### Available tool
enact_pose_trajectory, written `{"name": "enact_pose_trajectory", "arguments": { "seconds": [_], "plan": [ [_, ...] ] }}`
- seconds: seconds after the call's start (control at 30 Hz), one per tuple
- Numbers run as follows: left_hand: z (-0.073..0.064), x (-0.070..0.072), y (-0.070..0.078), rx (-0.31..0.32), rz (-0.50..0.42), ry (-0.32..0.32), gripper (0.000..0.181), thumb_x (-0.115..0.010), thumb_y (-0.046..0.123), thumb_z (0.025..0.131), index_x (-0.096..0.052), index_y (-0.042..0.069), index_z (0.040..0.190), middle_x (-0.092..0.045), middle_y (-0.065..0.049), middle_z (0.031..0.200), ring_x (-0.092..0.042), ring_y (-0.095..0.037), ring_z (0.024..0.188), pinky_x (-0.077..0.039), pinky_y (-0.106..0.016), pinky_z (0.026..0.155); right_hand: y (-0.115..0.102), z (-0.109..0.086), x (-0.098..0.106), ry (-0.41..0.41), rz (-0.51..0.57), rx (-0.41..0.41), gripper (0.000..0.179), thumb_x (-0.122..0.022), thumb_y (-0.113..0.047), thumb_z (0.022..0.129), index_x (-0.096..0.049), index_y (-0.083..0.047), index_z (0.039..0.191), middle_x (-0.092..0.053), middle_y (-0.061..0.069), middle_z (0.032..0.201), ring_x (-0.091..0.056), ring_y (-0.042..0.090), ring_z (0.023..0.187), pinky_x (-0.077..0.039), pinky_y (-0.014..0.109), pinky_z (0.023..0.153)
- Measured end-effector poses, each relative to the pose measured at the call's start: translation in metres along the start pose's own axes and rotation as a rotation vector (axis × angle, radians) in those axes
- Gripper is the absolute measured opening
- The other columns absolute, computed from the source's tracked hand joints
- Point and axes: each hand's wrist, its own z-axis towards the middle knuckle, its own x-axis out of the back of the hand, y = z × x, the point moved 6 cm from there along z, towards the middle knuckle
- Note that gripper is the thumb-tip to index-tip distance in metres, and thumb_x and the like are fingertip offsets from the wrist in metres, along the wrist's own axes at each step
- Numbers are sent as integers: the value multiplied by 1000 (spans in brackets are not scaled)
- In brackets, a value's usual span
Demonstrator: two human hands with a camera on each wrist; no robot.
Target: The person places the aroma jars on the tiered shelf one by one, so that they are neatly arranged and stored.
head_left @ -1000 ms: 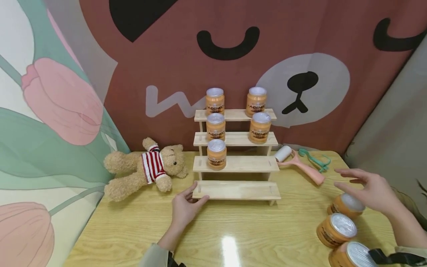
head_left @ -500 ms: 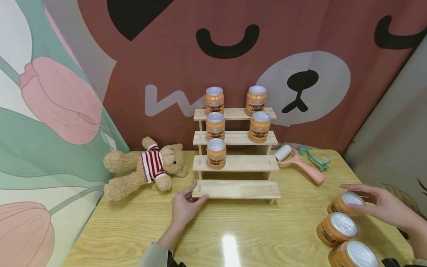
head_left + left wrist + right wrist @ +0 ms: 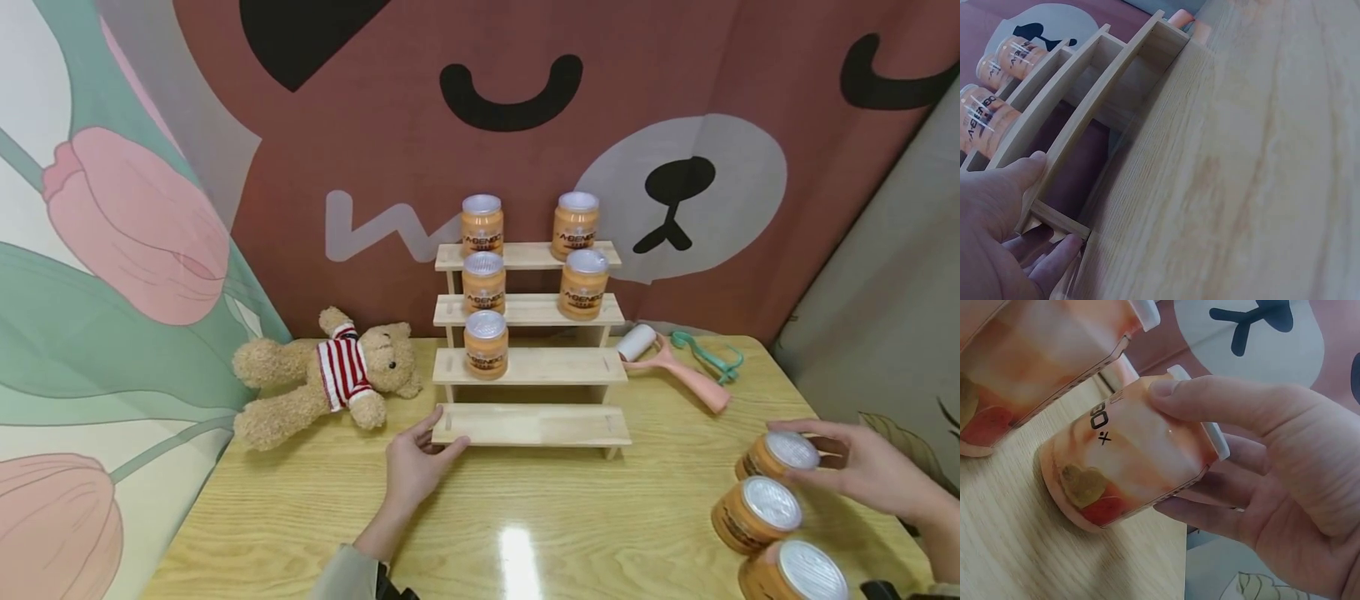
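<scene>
A four-step wooden display rack carries orange jars with clear lids on its upper three steps. My left hand holds the left end of the lowest step; in the left wrist view its thumb lies along the front edge and fingers reach round the end support. At the table's right, my right hand grips the farthest of three jars near its lid. The right wrist view shows the thumb on one side of that jar and fingers on the other. The jar stands on the table.
Two more orange jars stand nearer me on the right. A teddy bear in a striped shirt lies left of the rack. Behind on the right are a pink-handled roller and a green plastic item. A printed curtain hangs behind.
My right hand has come down and a little to the right from above the farthest jar, and its fingers have closed about it. The left hand stays on the rack.
</scene>
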Motion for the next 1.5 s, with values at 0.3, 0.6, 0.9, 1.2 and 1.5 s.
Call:
{"name": "enact_pose_trajectory", "arguments": {
  "seconds": [0.3,0.6,0.9,1.2,1.5],
  "plan": [
    [1,-2,1,16,-7,-16,68,-98,25,77,-71,8,137,-75,-16,130,-80,-24,103,-66,-24,80,-13,20,19,41,11,-45,50,-87,-4,86,-71,-3,134,-62,-39,115,-70,-10,92,-62,23,61],
    [0,0,-2,10,3,-11,68,-98,24,77,-71,7,137,-74,-14,134,-79,-24,104,-66,-23,81,-57,66,43,131,-48,-43,45,-89,-16,88,-75,-8,130,-63,-37,107,-66,-16,93,-62,19,62],
    [1,0,-1,11,7,-8,69,-98,22,77,-70,6,137,-75,-15,131,-79,-26,105,-66,-26,82,-104,106,43,169,-7,18,45,-89,-11,88,-75,-12,130,-67,-28,113,-67,-14,96,-59,9,70],
    [1,-1,1,18,-3,-15,69,-98,23,77,-70,7,138,-75,-16,129,-80,-26,104,-67,-30,82,-140,132,24,166,14,170,49,-91,-1,82,-77,-15,127,-71,-22,120,-68,-11,98,-57,6,77],
    [1,-1,1,13,-21,-16,68,-98,21,77,-70,6,138,-75,-16,131,-79,-26,105,-67,-29,83,-167,150,5,123,15,294,50,-92,-3,81,-77,-15,127,-77,7,124,-65,-11,105,-56,6,83]
  ]
}}
